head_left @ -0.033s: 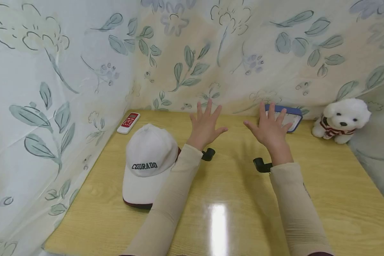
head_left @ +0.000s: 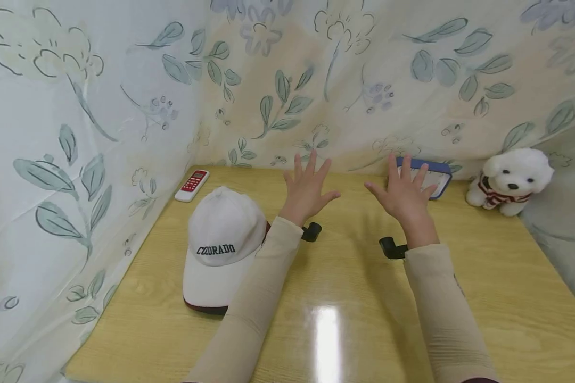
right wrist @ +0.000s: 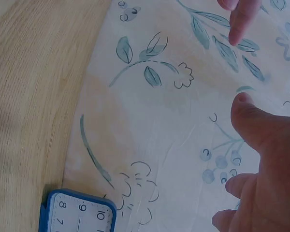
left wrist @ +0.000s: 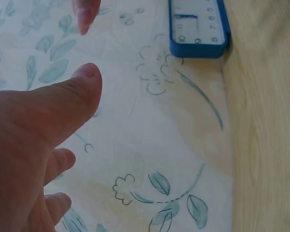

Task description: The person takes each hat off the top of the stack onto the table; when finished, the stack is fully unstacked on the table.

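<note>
Both hands are held up above the table with fingers spread and nothing in them. My left hand (head_left: 306, 189) is nearest to a white baseball cap (head_left: 227, 229) lettered COLORADO, which lies beyond its left side; the left sleeve hides part of the brim. My right hand (head_left: 407, 197) overlaps a blue-framed clock (head_left: 433, 175) in the head view, covering part of its face. The left wrist view shows the left thumb (left wrist: 82, 92) extended, and the clock's numbered face at the top. In the right wrist view, the right thumb (right wrist: 251, 121) points across toward other fingertips.
A white remote (head_left: 192, 185) with a red keypad lies at the table's back left. At the back right sits a white plush dog (head_left: 512, 178) in a striped garment. Floral cloth (head_left: 287, 64) rises behind the wooden table (head_left: 345, 266). Black wrist mounts (head_left: 311, 232) stick out inward from the sleeves.
</note>
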Demonstrator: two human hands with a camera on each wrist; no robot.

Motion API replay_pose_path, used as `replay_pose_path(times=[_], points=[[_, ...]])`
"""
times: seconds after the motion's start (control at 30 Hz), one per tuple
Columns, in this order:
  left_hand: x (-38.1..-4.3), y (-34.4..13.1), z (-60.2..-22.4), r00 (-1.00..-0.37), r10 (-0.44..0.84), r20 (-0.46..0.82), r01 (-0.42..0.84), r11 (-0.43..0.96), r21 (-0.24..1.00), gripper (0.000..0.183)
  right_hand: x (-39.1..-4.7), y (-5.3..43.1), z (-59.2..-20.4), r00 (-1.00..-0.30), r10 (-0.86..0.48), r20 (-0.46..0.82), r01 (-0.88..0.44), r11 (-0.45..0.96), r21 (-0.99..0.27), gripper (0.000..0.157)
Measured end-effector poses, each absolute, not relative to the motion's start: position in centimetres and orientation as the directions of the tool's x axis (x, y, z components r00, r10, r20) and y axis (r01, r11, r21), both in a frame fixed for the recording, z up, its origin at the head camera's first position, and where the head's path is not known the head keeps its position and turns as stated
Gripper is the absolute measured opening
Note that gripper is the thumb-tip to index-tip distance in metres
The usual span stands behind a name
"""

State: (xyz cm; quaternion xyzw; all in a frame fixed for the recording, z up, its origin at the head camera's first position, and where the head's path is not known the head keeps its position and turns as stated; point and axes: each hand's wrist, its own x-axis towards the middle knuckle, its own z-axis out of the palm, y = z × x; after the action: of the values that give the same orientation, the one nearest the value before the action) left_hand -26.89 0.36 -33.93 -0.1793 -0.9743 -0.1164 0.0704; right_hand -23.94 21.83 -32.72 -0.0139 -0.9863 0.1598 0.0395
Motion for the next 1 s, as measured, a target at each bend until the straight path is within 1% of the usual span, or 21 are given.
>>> replay_pose_path(times=[0.27,0.43,0.57,0.7,0.8,0.9,1.0], points=[[-26.8,0.0,-34.2,-0.930,0.340,0.136,0.364,0.902,0.233,0.081,-23.6,21.8,-32.7,-0.998,0.022,0.062,0.001,0.946,-0.324,0.092],[-27.0,-0.4,-33.5,-0.931,0.338,0.134,0.360,0.910,0.207,0.080,-23.6,21.8,-31.7,-0.998,0.013,0.066,-0.008,0.951,-0.308,0.095],[-26.8,-1.6,-32.9,-0.932,0.336,0.134,0.357,0.916,0.182,0.080,-23.7,20.8,-31.3,-0.997,-0.012,0.077,-0.036,0.949,-0.315,0.096],[-26.3,-3.9,-32.0,-0.922,0.365,0.132,0.383,0.911,0.153,0.079,-23.9,18.9,-31.1,-0.996,-0.057,0.070,-0.078,0.937,-0.340,0.090],[-25.7,-6.2,-30.8,-0.918,0.378,0.123,0.394,0.906,0.152,0.077,-24.0,17.1,-30.7,-0.992,-0.097,0.075,-0.117,0.935,-0.336,0.086],[-24.7,-9.1,-29.9,-0.920,0.375,0.114,0.391,0.899,0.196,0.076,-24.1,15.3,-30.5,-0.985,-0.146,0.092,-0.169,0.928,-0.331,0.082],[-23.4,-12.5,-29.8,-0.918,0.370,0.143,0.395,0.885,0.246,0.075,-24.1,13.4,-30.3,-0.975,-0.188,0.122,-0.219,0.917,-0.333,0.078]])
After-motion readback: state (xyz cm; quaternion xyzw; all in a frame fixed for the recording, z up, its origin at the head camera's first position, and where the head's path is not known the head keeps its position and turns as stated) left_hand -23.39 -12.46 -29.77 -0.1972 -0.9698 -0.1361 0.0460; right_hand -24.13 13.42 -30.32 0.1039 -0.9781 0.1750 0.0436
